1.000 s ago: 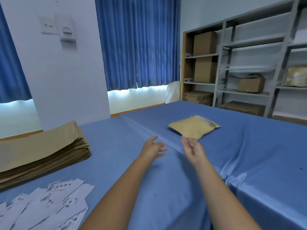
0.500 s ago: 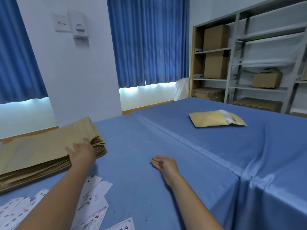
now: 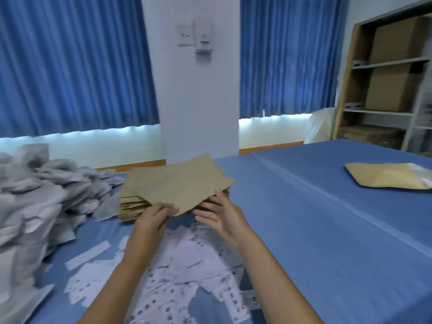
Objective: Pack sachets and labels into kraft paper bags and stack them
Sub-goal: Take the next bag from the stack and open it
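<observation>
Our left hand (image 3: 154,216) pinches the near corner of the top kraft bag (image 3: 182,188), thumb on top, fingers curled under. Our right hand (image 3: 219,218) is unclenched, fingers spread and fairly straight against the same bag's near edge; we see no clamp there. The bag is flat, slightly skewed and lifted at its near end over the stack of kraft bags (image 3: 133,206), which lies toward the far edge of the tabletop (image 3: 327,230), left of middle. The pile of grey sachets (image 3: 35,195) is heaped along the left edge, touching the stack's left side. White labels (image 3: 177,272) are scattered loose by the near edge, under our forearms; their print is too blurred to read. One packed bag (image 3: 385,177) with a pale strip at its end lies alone near the right edge, well apart from the stack. A blue cloth covers the tabletop. Behind it are blue curtains (image 3: 70,66), a white pillar (image 3: 198,101) and a shelf with cartons (image 3: 392,66).
</observation>
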Demonstrator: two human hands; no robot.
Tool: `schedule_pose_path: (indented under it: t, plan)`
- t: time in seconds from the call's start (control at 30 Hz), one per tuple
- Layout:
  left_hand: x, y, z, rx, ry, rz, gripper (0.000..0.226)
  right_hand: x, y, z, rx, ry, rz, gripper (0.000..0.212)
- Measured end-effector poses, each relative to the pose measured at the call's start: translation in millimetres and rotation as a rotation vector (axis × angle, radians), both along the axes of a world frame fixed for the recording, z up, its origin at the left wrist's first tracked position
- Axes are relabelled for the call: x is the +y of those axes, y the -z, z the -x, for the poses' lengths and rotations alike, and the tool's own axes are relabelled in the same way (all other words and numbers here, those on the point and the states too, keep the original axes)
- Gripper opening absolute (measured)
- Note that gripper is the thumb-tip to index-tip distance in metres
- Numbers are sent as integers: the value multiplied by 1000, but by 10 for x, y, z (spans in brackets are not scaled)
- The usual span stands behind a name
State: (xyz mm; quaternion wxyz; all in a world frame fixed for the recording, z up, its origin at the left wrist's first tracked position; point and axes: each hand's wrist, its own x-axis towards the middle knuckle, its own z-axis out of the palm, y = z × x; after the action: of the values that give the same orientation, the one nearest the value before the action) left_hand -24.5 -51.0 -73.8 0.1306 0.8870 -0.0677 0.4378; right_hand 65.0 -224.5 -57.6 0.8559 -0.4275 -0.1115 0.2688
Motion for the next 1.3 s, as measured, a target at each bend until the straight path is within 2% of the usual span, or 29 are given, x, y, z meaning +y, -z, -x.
schedule_pose_path:
  t: [0.13,0.23,0.33,0.4,0.47,0.57,0.73,0.83,0.93,1.0,1.2,1.3]
  plan:
    - [491,133,526,91,-38,111,29,629,40,263,55,67,174,21]
    - [640,295,708,232,-71,-15,33,995,186,494,51,119,200,14]
    - [671,331,714,191,-102,62,30,1213,324,645,27,89,178,15]
    - [723,300,694,113,-98,115,23,1257,354,689,-51,15,183,7]
    - [792,298,699,92,-72,154,21,1278,341,689,-140,-40,194,8]
    - [860,342,690,85,-14,252,20,1248,347,696,-219,-88,183,11]
    - [936,366,670,145,86,474,21,1199,377,707,-248,-106,198,15]
    - [936,347,685,164,97,457,22,1186,375,721,-243,-116,202,19]
    - [901,376,659,173,-31,389,21,1174,359,740,-211,-104,184,29]
    - [873,395,647,171,-101,432,21,1180,348,755,-177,-92,170,32]
    - [800,363,640,104,-28,373,27,1186,292,789,-196,-186,52,31]
    - [811,345,654,108,-33,436,41,1203,318,804,-252,-226,16,30]
